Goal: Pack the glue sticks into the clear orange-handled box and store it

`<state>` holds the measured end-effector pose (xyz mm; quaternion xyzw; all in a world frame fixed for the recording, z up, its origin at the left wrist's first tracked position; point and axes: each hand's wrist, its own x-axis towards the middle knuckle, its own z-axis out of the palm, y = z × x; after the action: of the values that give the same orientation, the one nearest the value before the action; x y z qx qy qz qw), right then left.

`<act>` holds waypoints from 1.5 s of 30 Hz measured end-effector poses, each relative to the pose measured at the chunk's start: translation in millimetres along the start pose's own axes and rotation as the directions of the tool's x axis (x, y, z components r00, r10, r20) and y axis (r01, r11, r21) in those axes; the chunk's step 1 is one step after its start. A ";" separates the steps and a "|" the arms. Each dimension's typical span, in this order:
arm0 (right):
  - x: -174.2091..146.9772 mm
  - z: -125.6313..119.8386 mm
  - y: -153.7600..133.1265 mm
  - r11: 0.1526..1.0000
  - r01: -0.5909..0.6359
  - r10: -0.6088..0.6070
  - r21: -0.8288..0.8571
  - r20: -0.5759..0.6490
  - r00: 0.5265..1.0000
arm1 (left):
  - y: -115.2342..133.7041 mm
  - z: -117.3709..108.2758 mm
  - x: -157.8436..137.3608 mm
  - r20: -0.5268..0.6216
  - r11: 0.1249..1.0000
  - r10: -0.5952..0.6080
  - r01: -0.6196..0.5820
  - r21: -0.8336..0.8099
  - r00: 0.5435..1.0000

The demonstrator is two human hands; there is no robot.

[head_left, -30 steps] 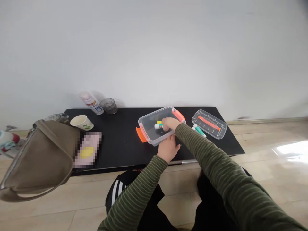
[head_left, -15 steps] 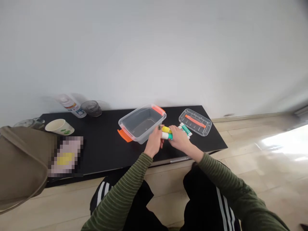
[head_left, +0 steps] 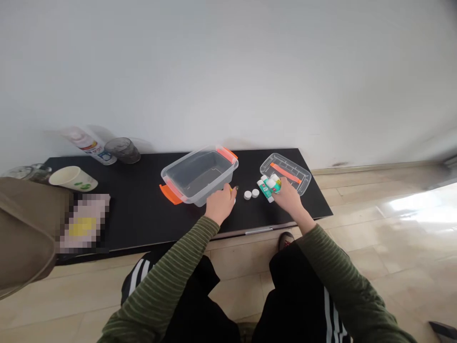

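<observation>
My left hand (head_left: 220, 204) is closed beside the near right side of the clear plastic box (head_left: 200, 178). A sliver of yellow shows at its fingertips; the rest of what it holds is hidden. My right hand (head_left: 288, 196) is closed around a green-and-white glue stick (head_left: 275, 185), with a bit of yellow showing by the fingers. Just under and left of it, green-and-white glue sticks (head_left: 264, 189) lie on the black tabletop. Two small white round caps (head_left: 251, 194) sit side by side between my hands.
The clear lid (head_left: 302, 174) with an orange strip lies behind my right hand. Along the left stand a paper cup (head_left: 73, 178), a dark glass (head_left: 123, 150) and a tilted-looking spray can (head_left: 89, 145). A brown cloth-covered shape (head_left: 28, 233) fills the left edge beside a blurred packet (head_left: 84, 221).
My hands, together before at the yellow and green sticks, have parted. The right has moved right to the glue sticks by the lid. Two white caps now show on the table.
</observation>
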<state>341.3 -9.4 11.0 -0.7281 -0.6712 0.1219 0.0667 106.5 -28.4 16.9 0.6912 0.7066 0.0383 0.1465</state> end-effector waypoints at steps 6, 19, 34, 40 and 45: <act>24.8 8.5 23.0 0.993 -0.112 0.108 0.038 0.102 0.989 | 1.9 36.0 7.4 0.021 0.975 0.134 -0.135 0.175 0.991; 45.5 28.0 44.9 0.987 -0.106 0.073 0.122 0.251 0.965 | 4.4 51.3 18.0 0.094 0.994 0.112 -0.112 -0.012 0.989; 44.1 46.4 30.4 0.988 0.151 -0.151 -0.014 -0.046 0.987 | 6.4 70.5 39.9 0.012 0.945 0.286 -0.280 -0.166 0.958; 23.5 32.7 22.2 0.967 0.253 -0.250 0.039 -0.078 0.965 | 7.1 66.7 41.0 0.038 0.946 0.265 -0.252 -0.204 0.963; 2.5 37.2 8.9 0.990 0.135 -0.135 -0.033 0.008 0.991 | 7.0 78.1 40.0 0.031 0.934 0.264 -0.248 -0.258 0.964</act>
<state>340.1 -10.2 -27.3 -0.6816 -0.7211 0.1078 0.0608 133.6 -0.2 -62.0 0.7539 0.5948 0.1238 0.2499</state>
